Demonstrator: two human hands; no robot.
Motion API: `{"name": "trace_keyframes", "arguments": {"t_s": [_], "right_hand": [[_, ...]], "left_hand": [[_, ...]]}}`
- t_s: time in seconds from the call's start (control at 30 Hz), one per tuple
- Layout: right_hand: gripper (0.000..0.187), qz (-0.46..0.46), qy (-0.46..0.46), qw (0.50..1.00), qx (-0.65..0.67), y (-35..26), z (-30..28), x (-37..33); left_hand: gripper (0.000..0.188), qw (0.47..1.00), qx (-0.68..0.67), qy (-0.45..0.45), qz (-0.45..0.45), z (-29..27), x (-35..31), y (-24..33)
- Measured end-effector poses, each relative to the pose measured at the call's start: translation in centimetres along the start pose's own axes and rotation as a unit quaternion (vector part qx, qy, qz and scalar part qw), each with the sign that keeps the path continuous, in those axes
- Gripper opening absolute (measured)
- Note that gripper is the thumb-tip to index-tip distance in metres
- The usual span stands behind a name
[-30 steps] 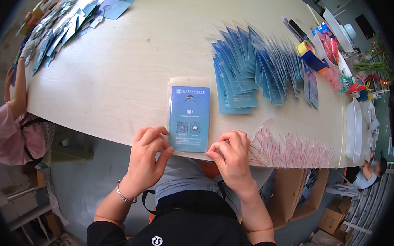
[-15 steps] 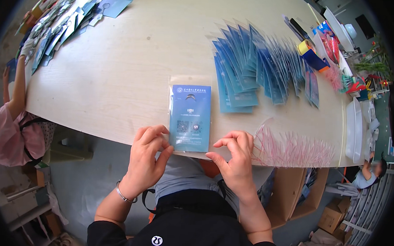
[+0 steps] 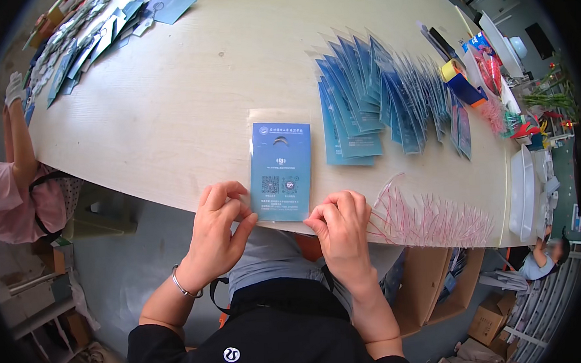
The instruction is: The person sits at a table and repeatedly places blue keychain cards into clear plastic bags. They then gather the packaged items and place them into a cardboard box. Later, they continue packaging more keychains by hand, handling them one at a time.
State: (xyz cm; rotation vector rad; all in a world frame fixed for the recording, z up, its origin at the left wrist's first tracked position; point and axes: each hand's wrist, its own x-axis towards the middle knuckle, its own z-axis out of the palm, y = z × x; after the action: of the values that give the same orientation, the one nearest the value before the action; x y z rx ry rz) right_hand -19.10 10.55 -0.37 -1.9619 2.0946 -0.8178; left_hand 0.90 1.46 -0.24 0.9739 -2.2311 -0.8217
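In front of me on the table's near edge lies a blue card in a clear plastic sleeve, flat, its sleeve reaching a little past the card's top. My left hand is closed at the sleeve's lower left corner, fingers curled and thumb against the edge. At the lower right corner my right hand pinches the edge between thumb and forefinger. Fanned out to the right of the card is a row of similar sleeved blue cards. A bundle of thin pink-and-white strings lies right of my right hand.
A heap of cards with metal rings covers the far left, where a co-worker's gloved hand is. Along the right edge are a yellow-and-blue tape roll, a white tray and other supplies. Cardboard boxes stand below the table.
My right thumb and forefinger have closed together at the sleeve's lower right corner. The sleeved card has shifted very slightly. The co-worker's gloved hand has moved away to the left.
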Motion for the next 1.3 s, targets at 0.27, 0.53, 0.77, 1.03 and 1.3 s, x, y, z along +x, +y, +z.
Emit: {"name": "trace_keyframes", "arguments": {"t_s": [0.27,0.53,0.77,1.03,1.3], "right_hand": [[0.017,-0.009,-0.047,0.996,-0.072,-1.0,-1.0,1.2],[0.02,0.056,-0.075,0.993,-0.077,-1.6,-1.2,1.9],[0.018,0.163,-0.13,0.978,-0.023,-1.1,-2.0,2.5],[0.048,-0.025,0.011,0.999,-0.046,-3.0,1.2,-1.4],[0.043,-0.059,-0.003,0.995,-0.076,-2.0,0.7,-1.3]], "left_hand": [[0.012,1.0,-0.001,0.001,-0.021,0.2,-0.3,0.0],[0.015,0.989,0.111,0.083,-0.054,1.6,-0.7,1.3],[0.045,0.975,0.141,-0.039,0.165,2.9,-1.1,0.8],[0.054,0.951,0.264,-0.075,0.142,3.4,-1.7,1.8],[0.066,0.937,0.324,-0.086,0.098,2.4,-2.3,1.5]]}}
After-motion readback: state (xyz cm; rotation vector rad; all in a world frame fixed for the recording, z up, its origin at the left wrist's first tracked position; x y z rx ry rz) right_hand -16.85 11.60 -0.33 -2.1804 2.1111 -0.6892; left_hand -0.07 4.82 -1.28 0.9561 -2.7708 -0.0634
